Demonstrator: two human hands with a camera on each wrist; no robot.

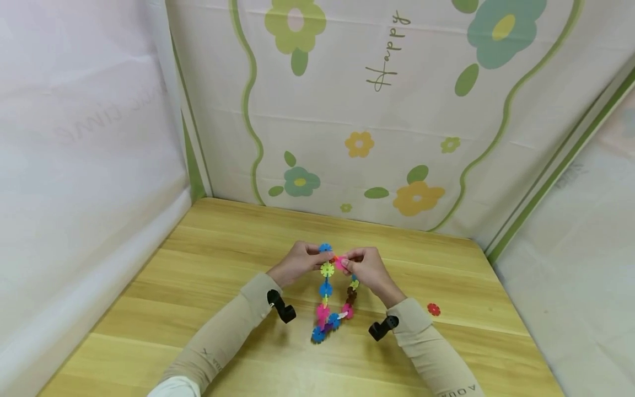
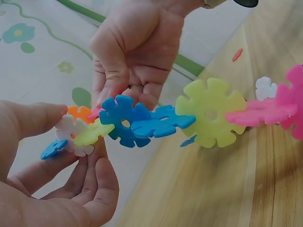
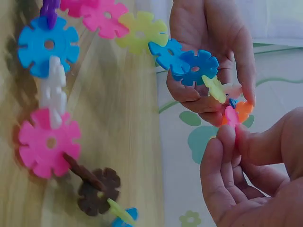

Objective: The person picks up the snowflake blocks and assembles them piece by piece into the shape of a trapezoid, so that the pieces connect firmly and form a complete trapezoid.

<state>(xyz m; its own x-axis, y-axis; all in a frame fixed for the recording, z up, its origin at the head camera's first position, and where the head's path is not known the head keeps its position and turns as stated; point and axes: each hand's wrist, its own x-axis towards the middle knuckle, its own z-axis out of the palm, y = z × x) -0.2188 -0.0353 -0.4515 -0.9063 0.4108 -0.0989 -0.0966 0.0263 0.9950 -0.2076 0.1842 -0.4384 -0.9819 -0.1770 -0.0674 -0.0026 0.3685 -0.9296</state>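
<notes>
Snowflake discs of several colours form a notched plastic chain, with a blue disc on its left side. My left hand pinches one end of it, where an orange disc and a white disc sit between thumb and fingers. Facing it closely, my right hand pinches a pink disc between thumb and forefinger. The pink disc touches or meets the orange one; fingers hide how they join. From both hands the chain hangs in a loop, past a brown disc, down towards the table.
A loose red disc lies on the wooden table, right of the right forearm. White flower-print panels stand at the back and both sides. Each wrist wears a black camera mount.
</notes>
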